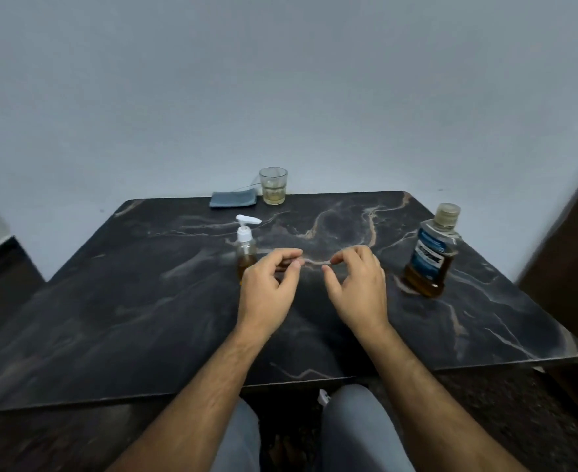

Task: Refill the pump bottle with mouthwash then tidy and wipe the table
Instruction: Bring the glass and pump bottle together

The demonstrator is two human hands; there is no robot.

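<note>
A small clear pump bottle [245, 248] with a white pump head stands mid-table, holding a little amber liquid. My left hand [270, 284] hovers just in front of it, fingers curled and apart, holding nothing. My right hand [357, 284] hovers beside it over the table's middle, fingers also loosely curled and empty. The mouthwash bottle [432, 253], blue-labelled with a capped top and amber liquid low inside, stands to the right. A folded grey-blue cloth [233, 199] lies at the far edge.
A glass [273, 185] with a little yellowish liquid stands at the far edge beside the cloth. The dark marble table [127, 318] backs onto a pale wall. My knees show under the near edge.
</note>
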